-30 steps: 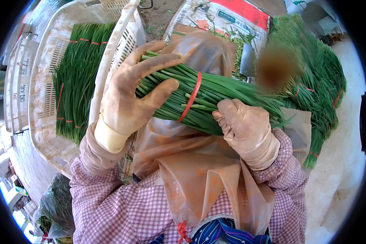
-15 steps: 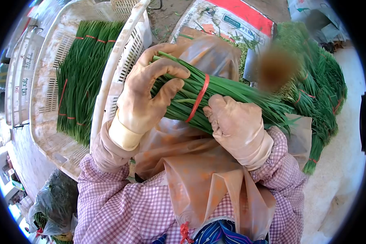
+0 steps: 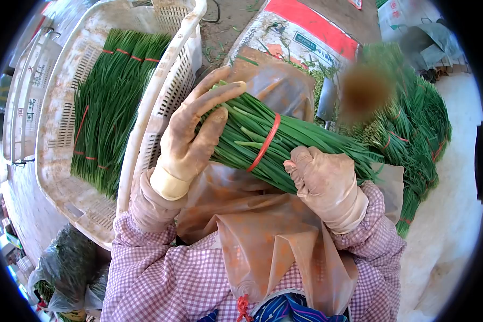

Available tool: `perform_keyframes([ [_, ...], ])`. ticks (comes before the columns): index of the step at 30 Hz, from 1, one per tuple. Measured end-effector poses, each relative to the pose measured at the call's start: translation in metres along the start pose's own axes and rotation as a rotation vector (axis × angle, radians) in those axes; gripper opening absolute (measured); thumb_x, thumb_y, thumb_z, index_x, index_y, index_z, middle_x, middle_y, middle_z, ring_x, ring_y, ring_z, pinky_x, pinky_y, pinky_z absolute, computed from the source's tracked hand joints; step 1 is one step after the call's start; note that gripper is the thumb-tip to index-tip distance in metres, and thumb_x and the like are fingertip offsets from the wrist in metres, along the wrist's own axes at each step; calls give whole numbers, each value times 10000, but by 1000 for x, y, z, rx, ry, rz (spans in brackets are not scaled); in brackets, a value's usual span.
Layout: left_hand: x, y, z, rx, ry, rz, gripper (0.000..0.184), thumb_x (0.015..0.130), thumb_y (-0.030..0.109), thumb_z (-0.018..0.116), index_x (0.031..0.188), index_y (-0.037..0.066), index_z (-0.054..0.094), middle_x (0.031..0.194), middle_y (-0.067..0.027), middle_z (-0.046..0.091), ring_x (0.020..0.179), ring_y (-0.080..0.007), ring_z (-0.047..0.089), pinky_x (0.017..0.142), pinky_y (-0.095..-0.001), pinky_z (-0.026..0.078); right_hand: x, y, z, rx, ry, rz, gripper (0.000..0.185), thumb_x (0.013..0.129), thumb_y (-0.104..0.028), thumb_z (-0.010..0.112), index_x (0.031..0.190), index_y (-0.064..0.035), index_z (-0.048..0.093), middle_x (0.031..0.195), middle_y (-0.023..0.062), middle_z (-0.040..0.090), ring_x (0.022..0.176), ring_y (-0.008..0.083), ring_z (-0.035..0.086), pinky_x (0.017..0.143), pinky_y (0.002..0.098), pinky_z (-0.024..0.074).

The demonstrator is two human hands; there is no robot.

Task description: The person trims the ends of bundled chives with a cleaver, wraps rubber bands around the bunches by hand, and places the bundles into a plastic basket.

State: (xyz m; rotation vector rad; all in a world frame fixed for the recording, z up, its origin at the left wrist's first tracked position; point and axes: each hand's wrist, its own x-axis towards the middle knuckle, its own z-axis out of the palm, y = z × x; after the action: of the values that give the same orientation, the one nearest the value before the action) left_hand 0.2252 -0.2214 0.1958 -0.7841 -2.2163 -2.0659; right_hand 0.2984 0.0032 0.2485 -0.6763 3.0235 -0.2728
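A bunch of green garlic chives (image 3: 300, 137) lies slantwise in front of me above my lap, with a red band (image 3: 265, 142) around its middle. My gloved left hand (image 3: 188, 134) cups the bunch's left end, thumb on the near side and fingers stretched over the top. On the right of the band, my gloved right hand (image 3: 327, 180) is closed at the near edge of the bunch. Its fingertips are partly hidden. The leaf tips fan out past that hand. Under the bunch, a brownish plastic apron (image 3: 268, 225) covers my lap.
Left of me stands a white plastic crate (image 3: 131, 161) with several banded chive bunches (image 3: 112, 107) inside. More chives (image 3: 421, 129) are piled at right. A metal blade (image 3: 326, 99) lies beyond my bunch, near a printed sack (image 3: 306, 32). A bagged bundle (image 3: 70, 263) sits lower left.
My left fingers have straightened and spread somewhat at the bunch's end. My right hand has shifted slightly right and down along the bunch. The camera view has moved slightly.
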Motion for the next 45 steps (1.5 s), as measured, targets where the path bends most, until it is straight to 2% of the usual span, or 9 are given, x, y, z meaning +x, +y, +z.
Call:
perform_keyframes([
  [8,6,8,-3,41,-57,16,415,861,-71,405,1245,-56,560,1377,-292,425,1318,-328,403,1058,-356,323,9,-5,13,79,123,-6,139,866,-176,596,804,-82,514,593,86,545,492,262,576,447,380,444],
  [10,6,7,-4,75,-92,45,375,931,89,441,1262,-45,553,1419,-235,410,1303,-299,420,1090,-382,287,11,-6,12,68,147,-9,148,867,-180,596,793,-81,515,577,85,542,481,261,573,440,384,443],
  [13,7,6,-9,-30,-158,52,378,931,95,444,1265,-48,551,1429,-240,398,1329,-307,387,1100,-386,273,12,-11,-11,-32,-72,36,152,855,-198,612,797,-81,534,600,74,544,517,247,590,451,374,451],
  [17,10,8,-4,-55,-191,102,397,918,94,441,1273,-52,543,1435,-242,389,1337,-301,377,1103,-378,271,19,-19,-42,-205,112,-81,158,834,-225,634,818,-88,556,641,62,545,570,233,607,469,363,463],
  [19,9,10,-3,-49,-142,68,421,881,33,460,1283,-79,517,1355,-319,440,1325,-388,388,1086,-422,288,27,-17,-43,67,206,-158,165,809,-226,660,874,-91,590,676,53,541,606,225,613,485,356,474],
  [25,9,8,-8,-119,-157,59,434,856,-18,455,1281,-87,511,1345,-320,449,1326,-382,390,1085,-411,296,50,-29,-14,328,152,-45,193,817,-111,638,1005,-86,603,718,74,578,641,249,629,520,359,494],
  [30,10,6,-8,-140,-192,71,483,803,-88,444,1282,-82,511,1351,-311,449,1329,-384,388,1085,-413,310,55,-26,-18,307,10,-25,276,752,-139,713,997,-62,612,880,119,622,725,332,616,648,403,491],
  [43,6,6,-4,-52,-192,155,536,764,-59,473,1298,-36,516,1376,-318,419,1317,-411,398,1088,-422,303,72,-17,-31,382,-253,-117,168,724,-156,691,809,-54,588,740,148,621,754,344,630,670,440,497],
  [45,8,7,-5,-43,-195,164,531,770,-50,476,1300,-36,514,1373,-316,424,1317,-411,398,1088,-423,303,76,-15,-37,732,-463,190,147,719,-140,678,798,-48,593,701,158,614,710,358,627,646,444,499],
])
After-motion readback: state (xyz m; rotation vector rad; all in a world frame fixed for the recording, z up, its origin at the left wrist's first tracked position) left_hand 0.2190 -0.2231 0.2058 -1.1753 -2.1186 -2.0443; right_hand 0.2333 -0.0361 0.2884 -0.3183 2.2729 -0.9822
